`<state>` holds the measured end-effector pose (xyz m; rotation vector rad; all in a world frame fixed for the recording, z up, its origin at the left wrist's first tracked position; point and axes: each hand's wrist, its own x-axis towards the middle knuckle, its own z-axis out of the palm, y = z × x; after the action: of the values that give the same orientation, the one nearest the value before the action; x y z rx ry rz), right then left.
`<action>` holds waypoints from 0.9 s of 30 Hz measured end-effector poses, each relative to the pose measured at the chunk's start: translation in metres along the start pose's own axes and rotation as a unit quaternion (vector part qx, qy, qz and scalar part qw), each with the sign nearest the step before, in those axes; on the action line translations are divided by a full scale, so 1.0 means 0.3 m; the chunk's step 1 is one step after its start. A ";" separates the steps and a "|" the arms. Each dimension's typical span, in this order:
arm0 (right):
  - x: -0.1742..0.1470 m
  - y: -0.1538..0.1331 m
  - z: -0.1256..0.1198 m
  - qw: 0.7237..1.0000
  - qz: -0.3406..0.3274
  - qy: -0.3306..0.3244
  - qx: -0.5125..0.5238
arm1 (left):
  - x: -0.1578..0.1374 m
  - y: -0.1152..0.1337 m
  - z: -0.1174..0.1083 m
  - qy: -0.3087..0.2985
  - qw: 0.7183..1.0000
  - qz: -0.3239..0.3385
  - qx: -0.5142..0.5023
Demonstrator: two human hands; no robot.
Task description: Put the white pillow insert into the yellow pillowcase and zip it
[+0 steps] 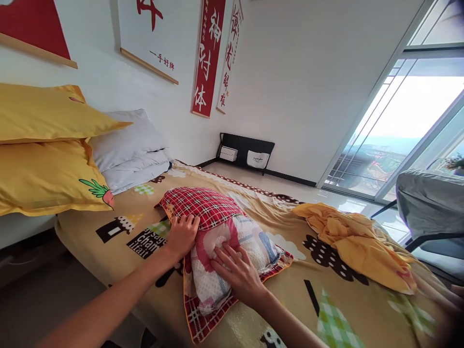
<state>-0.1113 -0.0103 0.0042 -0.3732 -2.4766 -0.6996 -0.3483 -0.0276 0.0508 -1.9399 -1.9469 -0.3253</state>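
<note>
From here I see the left hand [183,234] closed on the red pillowcase [203,205], the right hand [239,273] spread open on the pillow [253,237]

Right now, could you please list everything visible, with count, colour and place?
Inner pillow: one, white, pink and blue, partly covered
Plaid cover: one, red, partly around inner pillow
Bedsheet: one, tan, patterned, beneath
Crumpled cloth: one, orange-yellow, bed's right side
Printed pillows: two, yellow, stacked at left
Plain pillows: at least two, grey, behind them
Hanging scrolls: four, red or white, left wall
Rack: one, black, far wall
Box: one, white, rack's left
Bag-like item: one, white, rack's right
Glass door: one, pale frame, right
Chair: one, grey, right edge
Plant: one, green, beyond chair
Left hand: one, against plaid cover
Right hand: one, flat on inner pillow
</note>
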 end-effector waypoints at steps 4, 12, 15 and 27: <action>-0.007 -0.033 0.009 0.999 -0.010 -0.026 0.016 | 0.030 -0.029 0.057 -0.067 0.995 -0.073 -0.011; 0.038 -0.071 0.025 0.993 0.035 -0.106 0.040 | 0.003 -0.054 0.052 -0.031 0.997 -0.062 0.024; 0.046 -0.069 0.026 0.991 0.037 -0.112 0.064 | 0.016 -0.017 0.015 0.057 0.997 -0.009 0.044; 0.070 0.031 0.060 0.992 0.107 -0.041 0.059 | -0.019 -0.025 0.021 -0.082 0.994 -0.072 0.010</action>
<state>-0.1324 0.0098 0.0067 -0.6214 -2.4913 -0.4569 -0.3564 -0.0304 0.0433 -1.8702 -2.1906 -0.1880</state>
